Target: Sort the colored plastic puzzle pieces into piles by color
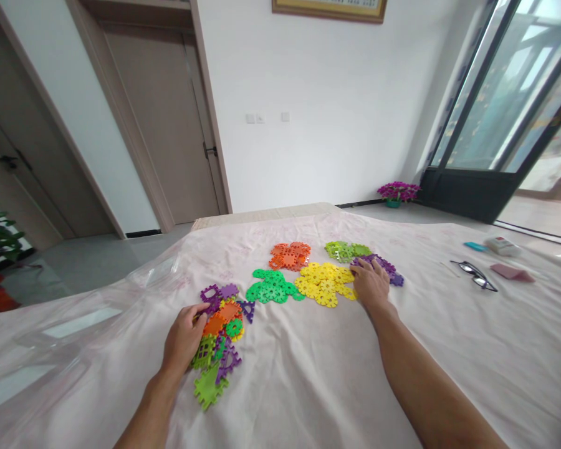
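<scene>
My left hand (186, 337) is at the left edge of a mixed pile of plastic building pieces, its fingertips at a purple piece (210, 295). In that pile lie orange pieces (222, 317), a green disc (234, 328) and lime pieces (209, 386). My right hand (372, 280) rests over the purple pile (393, 272), fingers pointing down; whether it grips a piece is hidden. Beside it are a yellow disc pile (325, 284) and a lime pile (343, 251). Further left sit a green disc pile (272, 287) and an orange pile (290, 255).
The pieces lie on a wrinkled pale cloth (299, 374). On the right are glasses (474, 274), a pink cloth (512, 272), a white box (502, 246) and a blue item (475, 246). Clear plastic packaging (81, 321) lies at left.
</scene>
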Demonstrator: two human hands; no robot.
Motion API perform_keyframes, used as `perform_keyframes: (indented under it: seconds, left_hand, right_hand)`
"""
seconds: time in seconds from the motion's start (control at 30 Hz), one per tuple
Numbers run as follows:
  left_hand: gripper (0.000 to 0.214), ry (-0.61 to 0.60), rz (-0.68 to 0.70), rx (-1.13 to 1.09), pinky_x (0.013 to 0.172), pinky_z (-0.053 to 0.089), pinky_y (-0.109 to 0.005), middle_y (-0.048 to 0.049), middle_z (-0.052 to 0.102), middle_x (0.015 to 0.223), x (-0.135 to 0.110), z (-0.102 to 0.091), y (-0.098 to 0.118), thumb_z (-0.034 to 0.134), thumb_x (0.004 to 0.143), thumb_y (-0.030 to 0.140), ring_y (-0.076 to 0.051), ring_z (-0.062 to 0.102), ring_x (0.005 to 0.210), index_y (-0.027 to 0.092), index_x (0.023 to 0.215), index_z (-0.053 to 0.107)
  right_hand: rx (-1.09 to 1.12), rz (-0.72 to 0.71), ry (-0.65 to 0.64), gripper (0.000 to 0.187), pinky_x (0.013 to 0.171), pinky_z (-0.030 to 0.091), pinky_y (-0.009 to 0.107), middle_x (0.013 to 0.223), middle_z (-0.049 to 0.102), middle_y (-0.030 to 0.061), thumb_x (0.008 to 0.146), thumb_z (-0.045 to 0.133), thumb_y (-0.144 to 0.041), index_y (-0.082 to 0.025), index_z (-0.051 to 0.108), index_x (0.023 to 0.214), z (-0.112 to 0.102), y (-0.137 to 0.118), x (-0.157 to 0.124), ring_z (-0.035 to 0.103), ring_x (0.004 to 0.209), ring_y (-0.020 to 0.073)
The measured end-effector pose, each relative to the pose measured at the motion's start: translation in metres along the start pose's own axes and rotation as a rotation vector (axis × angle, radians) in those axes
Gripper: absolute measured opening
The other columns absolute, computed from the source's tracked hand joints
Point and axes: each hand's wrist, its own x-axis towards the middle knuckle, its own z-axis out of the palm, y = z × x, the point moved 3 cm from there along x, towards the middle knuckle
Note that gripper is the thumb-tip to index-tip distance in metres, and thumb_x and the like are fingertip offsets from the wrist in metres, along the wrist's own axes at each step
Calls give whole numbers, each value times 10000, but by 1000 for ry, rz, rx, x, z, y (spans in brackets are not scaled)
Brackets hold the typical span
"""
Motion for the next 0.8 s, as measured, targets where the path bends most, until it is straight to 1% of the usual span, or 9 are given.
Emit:
perform_keyframes:
  seconds: [0.2,0.3,0.37,0.43,0.5,0.6,0.7,0.73,0.8]
  left_hand:
    - [344,-1,-3,6,1031,478,-393,-54,676,1184,0,1,-2,471,865,353,-231,625,1132,235,1087,705]
    - [345,4,7,10,1032,475,-398,-58,675,1177,0,1,-2,471,869,354,-232,626,1124,233,1091,705]
    - [342,11,10,17,1028,477,-399,-60,675,1169,0,0,-1,470,870,348,-232,629,1114,233,1090,707]
    - [336,17,10,22,1025,478,-397,-60,676,1161,0,-1,0,472,867,336,-231,631,1110,233,1083,708]
    - [332,17,10,23,1029,475,-396,-60,676,1159,0,-1,1,476,864,326,-231,630,1111,231,1081,708]
    - [333,13,15,10,1047,461,-399,-65,672,1167,0,-1,2,472,868,315,-229,621,1121,219,1091,700]
    - [332,11,19,3,1054,453,-397,-66,666,1179,0,0,1,465,880,317,-226,613,1132,219,1100,694]
    - [331,10,17,4,1054,452,-396,-65,664,1183,0,1,1,464,882,318,-226,611,1134,222,1101,693]
    - [332,3,10,2,1053,451,-394,-62,661,1190,0,1,0,463,884,317,-225,609,1138,225,1107,691]
  right_hand:
    - [-51,142,53,398,1104,245,506,1428,563,18,889,481,-203,-333,746,1155,-2,17,3,302,1405,298]
    - [-40,140,148,364,1099,256,527,1387,588,61,878,495,-203,-290,765,1106,-8,14,2,323,1390,310]
    - [33,85,242,344,1100,284,522,1357,609,77,875,497,-190,-258,770,1073,-14,2,2,376,1357,307]
    - [171,-45,284,343,1081,349,484,1295,648,82,873,486,-158,-233,764,1058,-19,-19,0,468,1282,284]
    - [348,-242,239,347,1030,427,424,1205,692,83,878,465,-126,-217,756,1045,-24,-52,-6,564,1166,247]
    - [585,-534,79,330,939,502,369,1097,724,79,894,465,-117,-221,734,1054,-32,-111,-30,640,1025,216]
    - [749,-775,-109,296,850,533,332,1017,734,66,936,482,-150,-240,711,1100,-50,-168,-68,666,936,196]
    - [793,-838,-150,282,847,533,327,1013,733,66,951,486,-167,-241,704,1112,-59,-184,-81,667,934,192]
    - [858,-1024,-251,298,920,519,345,1128,719,80,964,491,-192,-228,657,1209,-77,-211,-108,650,1053,199]
